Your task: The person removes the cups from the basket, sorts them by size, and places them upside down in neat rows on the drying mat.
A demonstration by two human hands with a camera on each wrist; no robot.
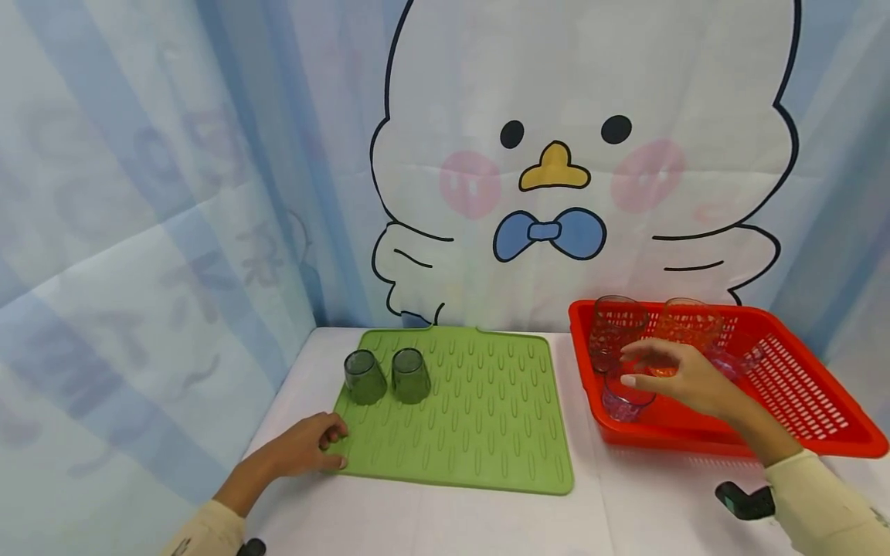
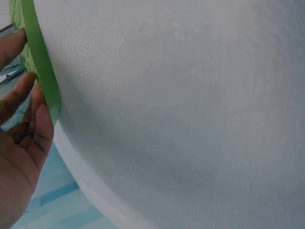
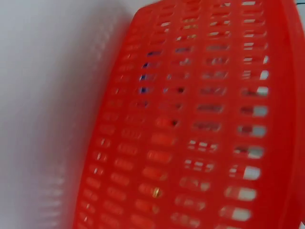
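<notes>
Two dark, see-through drinking glasses, a left one (image 1: 365,378) and a right one (image 1: 411,377), stand mouth down on the green drying mat (image 1: 487,417). My left hand (image 1: 306,446) rests at the mat's front left corner, fingers loosely bent; the left wrist view shows its fingertips (image 2: 44,117) against the mat's edge. Over the red basket (image 1: 667,444), my right hand (image 1: 684,377) hovers with thumb and fingers apart. Just below it is a purplish clear glass (image 1: 626,405). Contact with that glass is unclear. The right wrist view shows only the basket's slotted wall (image 3: 190,129).
Further back in the basket are a dark-tinted glass (image 1: 615,328), an orange glass (image 1: 695,316) and a pink glass piece (image 1: 733,363). The white-covered table (image 1: 445,519) is bordered by a printed curtain (image 1: 431,270) behind and at the left.
</notes>
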